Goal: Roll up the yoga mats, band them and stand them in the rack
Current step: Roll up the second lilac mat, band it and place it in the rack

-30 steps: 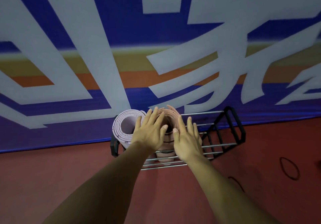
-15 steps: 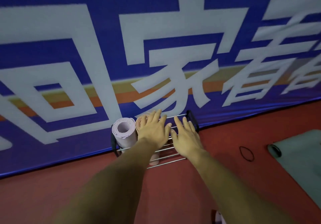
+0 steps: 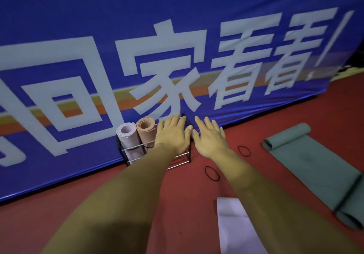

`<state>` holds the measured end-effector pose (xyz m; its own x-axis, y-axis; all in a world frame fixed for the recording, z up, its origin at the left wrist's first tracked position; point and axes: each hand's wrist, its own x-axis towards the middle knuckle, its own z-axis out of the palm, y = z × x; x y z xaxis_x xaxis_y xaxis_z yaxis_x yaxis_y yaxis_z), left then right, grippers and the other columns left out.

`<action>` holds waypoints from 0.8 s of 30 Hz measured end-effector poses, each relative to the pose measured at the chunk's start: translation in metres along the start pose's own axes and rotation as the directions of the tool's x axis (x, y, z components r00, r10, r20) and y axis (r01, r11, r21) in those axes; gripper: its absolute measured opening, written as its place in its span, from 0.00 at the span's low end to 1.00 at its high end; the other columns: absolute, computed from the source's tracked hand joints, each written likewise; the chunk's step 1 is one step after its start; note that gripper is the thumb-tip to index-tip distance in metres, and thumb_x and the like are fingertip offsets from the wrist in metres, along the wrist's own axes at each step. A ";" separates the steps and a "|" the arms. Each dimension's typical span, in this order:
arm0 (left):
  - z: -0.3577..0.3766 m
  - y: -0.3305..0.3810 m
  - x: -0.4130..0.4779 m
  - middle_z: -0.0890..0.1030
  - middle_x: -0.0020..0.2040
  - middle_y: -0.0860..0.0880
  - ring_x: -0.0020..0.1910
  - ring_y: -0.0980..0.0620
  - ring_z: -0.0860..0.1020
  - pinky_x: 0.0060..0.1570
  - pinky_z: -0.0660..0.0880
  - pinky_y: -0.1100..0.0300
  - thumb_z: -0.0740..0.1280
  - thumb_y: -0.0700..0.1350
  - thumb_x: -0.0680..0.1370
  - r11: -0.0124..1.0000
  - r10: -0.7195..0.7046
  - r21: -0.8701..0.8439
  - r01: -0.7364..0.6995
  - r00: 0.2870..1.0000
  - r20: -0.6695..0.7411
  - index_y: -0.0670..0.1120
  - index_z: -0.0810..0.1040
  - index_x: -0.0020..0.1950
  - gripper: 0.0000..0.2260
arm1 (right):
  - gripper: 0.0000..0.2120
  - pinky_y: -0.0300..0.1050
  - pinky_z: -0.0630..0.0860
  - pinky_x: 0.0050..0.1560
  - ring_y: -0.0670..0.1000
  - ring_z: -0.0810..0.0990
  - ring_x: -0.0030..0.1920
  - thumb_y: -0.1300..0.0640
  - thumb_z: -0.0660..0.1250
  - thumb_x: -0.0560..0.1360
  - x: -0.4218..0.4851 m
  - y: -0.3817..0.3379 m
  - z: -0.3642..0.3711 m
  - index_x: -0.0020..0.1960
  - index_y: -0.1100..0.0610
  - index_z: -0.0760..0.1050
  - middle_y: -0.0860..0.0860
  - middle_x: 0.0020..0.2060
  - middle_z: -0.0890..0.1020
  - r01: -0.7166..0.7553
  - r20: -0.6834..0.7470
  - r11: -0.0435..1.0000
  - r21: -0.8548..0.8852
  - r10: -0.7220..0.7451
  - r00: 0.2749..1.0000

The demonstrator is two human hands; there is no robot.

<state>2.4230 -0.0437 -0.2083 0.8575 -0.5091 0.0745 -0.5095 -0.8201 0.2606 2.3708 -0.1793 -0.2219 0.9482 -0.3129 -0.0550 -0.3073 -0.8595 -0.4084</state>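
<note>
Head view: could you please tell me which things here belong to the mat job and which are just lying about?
Belongs to the job: wire rack; lilac roll and tan roll standing in it; green mat, partly unrolled; black band; second black band; pale sheet, probably another mat.
Just there: blue banner; red floor.

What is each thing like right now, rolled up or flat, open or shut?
Lilac mat: rolled, standing in the rack.
Tan mat: rolled, standing beside it.
Green mat: on floor, mostly unrolled.
Pale mat: flat on floor.
Far band: loose on floor.
Near band: loose on floor.
Left hand: open, empty.
Right hand: open, empty.
</note>
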 end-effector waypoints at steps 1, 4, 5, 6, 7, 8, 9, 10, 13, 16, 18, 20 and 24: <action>-0.001 0.012 -0.013 0.55 0.83 0.49 0.81 0.49 0.51 0.78 0.46 0.44 0.48 0.57 0.86 1.000 0.008 0.006 -0.008 1.000 0.001 0.49 0.58 0.81 0.25 | 0.28 0.59 0.44 0.79 0.56 0.44 0.82 0.42 0.49 0.85 -0.018 0.009 -0.006 0.82 0.44 0.47 0.52 0.82 0.49 -0.014 -0.009 1.000 0.005 0.014 1.000; -0.003 0.049 -0.053 0.56 0.82 0.49 0.81 0.49 0.52 0.78 0.47 0.45 0.48 0.58 0.86 0.999 0.039 0.009 -0.039 0.999 -0.008 0.49 0.59 0.81 0.26 | 0.28 0.59 0.44 0.79 0.56 0.45 0.82 0.41 0.50 0.85 -0.073 0.035 -0.024 0.82 0.44 0.48 0.52 0.82 0.50 -0.064 -0.045 0.998 0.017 0.065 0.997; -0.003 0.062 -0.068 0.56 0.82 0.48 0.81 0.48 0.52 0.78 0.47 0.45 0.48 0.58 0.86 0.999 0.053 0.005 -0.053 0.999 -0.001 0.49 0.59 0.81 0.26 | 0.28 0.59 0.44 0.79 0.56 0.45 0.82 0.41 0.50 0.85 -0.094 0.043 -0.029 0.82 0.44 0.49 0.52 0.82 0.50 -0.080 -0.052 0.997 0.021 0.081 0.995; -0.003 0.074 -0.083 0.56 0.82 0.48 0.81 0.48 0.52 0.78 0.47 0.45 0.49 0.58 0.85 0.998 0.067 0.002 -0.067 0.998 0.004 0.49 0.58 0.81 0.26 | 0.28 0.60 0.44 0.79 0.56 0.45 0.81 0.41 0.50 0.84 -0.115 0.051 -0.033 0.82 0.44 0.49 0.52 0.82 0.50 -0.095 -0.065 0.995 0.021 0.096 0.993; -0.002 0.087 -0.100 0.56 0.82 0.48 0.81 0.48 0.52 0.78 0.47 0.45 0.49 0.58 0.85 0.997 0.082 -0.001 -0.082 0.997 0.005 0.49 0.58 0.81 0.26 | 0.28 0.60 0.45 0.79 0.56 0.46 0.81 0.41 0.50 0.84 -0.136 0.058 -0.037 0.82 0.44 0.49 0.52 0.82 0.50 -0.107 -0.082 0.994 0.018 0.108 0.991; -0.002 0.099 -0.118 0.55 0.82 0.48 0.81 0.48 0.52 0.78 0.47 0.45 0.49 0.58 0.85 0.995 0.097 -0.005 -0.097 0.995 0.007 0.48 0.58 0.81 0.26 | 0.28 0.60 0.45 0.79 0.56 0.46 0.81 0.41 0.50 0.84 -0.157 0.065 -0.040 0.82 0.44 0.49 0.52 0.82 0.51 -0.118 -0.096 0.993 0.015 0.119 0.988; -0.001 0.111 -0.137 0.55 0.82 0.48 0.81 0.48 0.52 0.78 0.47 0.45 0.49 0.58 0.85 0.994 0.113 -0.007 -0.113 0.994 0.006 0.48 0.58 0.81 0.27 | 0.28 0.60 0.45 0.79 0.56 0.46 0.81 0.41 0.50 0.84 -0.180 0.071 -0.043 0.82 0.44 0.49 0.52 0.82 0.51 -0.129 -0.109 0.991 0.013 0.130 0.985; 0.000 0.123 -0.156 0.56 0.82 0.47 0.81 0.47 0.52 0.78 0.47 0.44 0.49 0.58 0.85 0.991 0.131 -0.004 -0.131 0.991 0.002 0.47 0.59 0.81 0.27 | 0.28 0.60 0.45 0.79 0.56 0.47 0.81 0.41 0.51 0.84 -0.203 0.076 -0.046 0.82 0.44 0.50 0.52 0.82 0.51 -0.140 -0.123 0.990 0.010 0.140 0.983; 0.007 0.155 -0.219 0.57 0.82 0.46 0.81 0.46 0.53 0.78 0.48 0.44 0.50 0.58 0.85 0.983 0.184 0.018 -0.184 0.983 0.013 0.46 0.61 0.80 0.26 | 0.28 0.61 0.44 0.79 0.57 0.47 0.81 0.42 0.52 0.84 -0.280 0.089 -0.048 0.82 0.43 0.50 0.52 0.82 0.52 -0.170 -0.133 0.985 -0.005 0.168 0.977; 0.014 0.185 -0.278 0.58 0.81 0.45 0.80 0.46 0.54 0.77 0.49 0.44 0.50 0.58 0.85 0.977 0.211 0.026 -0.211 0.977 0.027 0.45 0.62 0.79 0.26 | 0.28 0.63 0.45 0.78 0.58 0.48 0.81 0.43 0.52 0.84 -0.353 0.106 -0.049 0.82 0.44 0.50 0.53 0.82 0.52 -0.197 -0.139 0.980 -0.011 0.194 0.971; 0.016 0.205 -0.312 0.58 0.81 0.45 0.80 0.45 0.55 0.77 0.50 0.44 0.50 0.58 0.85 0.972 0.228 0.036 -0.231 0.972 0.064 0.45 0.62 0.79 0.26 | 0.29 0.63 0.44 0.78 0.58 0.48 0.81 0.42 0.52 0.84 -0.399 0.118 -0.051 0.82 0.43 0.49 0.53 0.82 0.53 -0.223 -0.126 0.975 -0.007 0.220 0.967; 0.017 0.226 -0.342 0.59 0.81 0.45 0.79 0.45 0.55 0.77 0.50 0.44 0.50 0.59 0.85 0.966 0.251 0.043 -0.254 0.965 0.074 0.45 0.62 0.79 0.27 | 0.28 0.64 0.45 0.78 0.59 0.48 0.81 0.42 0.52 0.84 -0.440 0.132 -0.054 0.82 0.43 0.49 0.53 0.82 0.52 -0.245 -0.125 0.969 -0.013 0.242 0.962; 0.016 0.270 -0.384 0.60 0.80 0.45 0.79 0.46 0.56 0.76 0.50 0.45 0.50 0.58 0.85 0.962 0.268 0.040 -0.270 0.962 0.057 0.45 0.63 0.78 0.26 | 0.28 0.64 0.45 0.78 0.60 0.49 0.81 0.42 0.52 0.84 -0.499 0.160 -0.065 0.82 0.44 0.49 0.53 0.81 0.53 -0.271 -0.132 0.962 -0.027 0.265 0.955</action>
<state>1.9548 -0.0736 -0.1823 0.6840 -0.7243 0.0866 -0.7249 -0.6617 0.1916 1.8429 -0.1867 -0.2010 0.8136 -0.5800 -0.0405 -0.5546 -0.7535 -0.3530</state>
